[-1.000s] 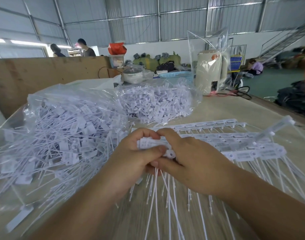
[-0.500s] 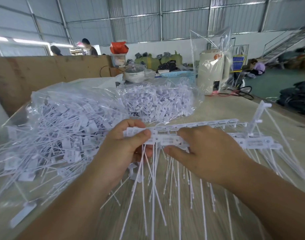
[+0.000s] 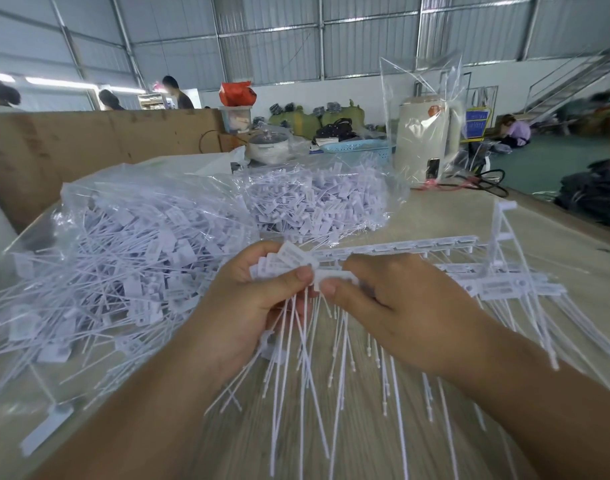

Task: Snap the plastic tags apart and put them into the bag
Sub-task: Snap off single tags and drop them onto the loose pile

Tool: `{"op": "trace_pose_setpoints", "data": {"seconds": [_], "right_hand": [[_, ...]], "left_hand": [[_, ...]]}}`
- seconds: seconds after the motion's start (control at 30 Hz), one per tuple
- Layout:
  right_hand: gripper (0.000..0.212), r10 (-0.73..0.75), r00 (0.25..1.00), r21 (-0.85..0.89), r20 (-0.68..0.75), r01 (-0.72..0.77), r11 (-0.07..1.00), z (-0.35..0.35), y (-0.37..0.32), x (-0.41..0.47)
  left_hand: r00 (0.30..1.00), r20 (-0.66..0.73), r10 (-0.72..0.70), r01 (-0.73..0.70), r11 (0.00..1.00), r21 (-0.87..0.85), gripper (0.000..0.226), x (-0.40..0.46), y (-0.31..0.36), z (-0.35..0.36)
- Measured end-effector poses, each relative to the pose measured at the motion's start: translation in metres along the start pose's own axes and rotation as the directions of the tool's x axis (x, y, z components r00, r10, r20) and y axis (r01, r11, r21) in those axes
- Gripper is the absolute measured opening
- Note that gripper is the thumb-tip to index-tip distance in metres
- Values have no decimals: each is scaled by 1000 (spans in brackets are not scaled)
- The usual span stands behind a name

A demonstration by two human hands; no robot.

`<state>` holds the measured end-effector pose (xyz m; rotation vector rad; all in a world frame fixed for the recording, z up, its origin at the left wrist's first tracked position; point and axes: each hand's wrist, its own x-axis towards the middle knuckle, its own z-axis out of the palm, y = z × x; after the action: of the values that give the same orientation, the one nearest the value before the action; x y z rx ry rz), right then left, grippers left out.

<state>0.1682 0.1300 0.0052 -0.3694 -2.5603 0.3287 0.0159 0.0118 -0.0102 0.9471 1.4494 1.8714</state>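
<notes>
Head view; all positions given relative to the strip of joined tags [image 3: 393, 249].

Left hand [image 3: 258, 299], at the strip's left end: thumb and curled fingers clamped on a fanned bunch of separated tags [image 3: 286, 261], stems hanging down through the palm. Probably gathered so as to go into the bag in one batch rather than singly.

Right hand [image 3: 393, 306], just right of that bunch: thumb and fingers pinched on the strip's end tag, close against the left thumb. Likely placed tight to the joint so that a short bend breaks it cleanly.

Open clear bag [image 3: 151, 258], left of the strip and near the left hand: heaped with loose tags, some stems spilling out of its mouth onto the table [image 3: 435, 216]. Second filled bag [image 3: 317, 202], behind the strip. Further strips [image 3: 511, 289], beneath and right of it, one frame end standing upright.

Not resolved: the joint itself, hidden behind both thumbs; the number of tags in the left hand; print on the tag faces, blurred. Bag mouth edge hard to trace under glare. Strip stems cut off at the lower frame edge.
</notes>
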Motion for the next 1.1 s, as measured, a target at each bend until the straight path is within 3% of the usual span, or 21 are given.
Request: {"op": "trace_pose_setpoints", "data": {"seconds": [0.2, 0.4, 0.53, 0.7, 0.9, 1.0, 1.1], "right_hand": [[63, 138, 985, -119, -99, -150, 981, -3, 1, -3], [87, 282, 955, -249, -90, -295, 922, 5, 16, 1], [93, 336, 923, -330, -189, -382, 863, 7, 17, 2], [97, 412, 900, -351, -141, -434, 830, -1, 14, 3], [86, 501, 864, -254, 42, -476, 842, -13, 13, 1], [92, 479, 877, -235, 37, -458, 857, -11, 12, 3], [84, 343, 933, -184, -109, -358, 916, -9, 7, 4]], "left_hand": [[995, -37, 88, -84, 992, 97, 32, 3, 13, -13], [978, -122, 170, -155, 981, 118, 37, 5, 27, -33], [958, -211, 196, -176, 978, 109, 22, 7, 31, -41], [933, -310, 183, -162, 982, 92, 40, 13, 32, -54], [864, -447, 231, -263, 965, -11, 38, 15, 44, -79], [904, -396, 161, -201, 978, -59, 50, 14, 42, -75], [954, -290, 72, -104, 990, -97, 57, 11, 38, -55]]}}
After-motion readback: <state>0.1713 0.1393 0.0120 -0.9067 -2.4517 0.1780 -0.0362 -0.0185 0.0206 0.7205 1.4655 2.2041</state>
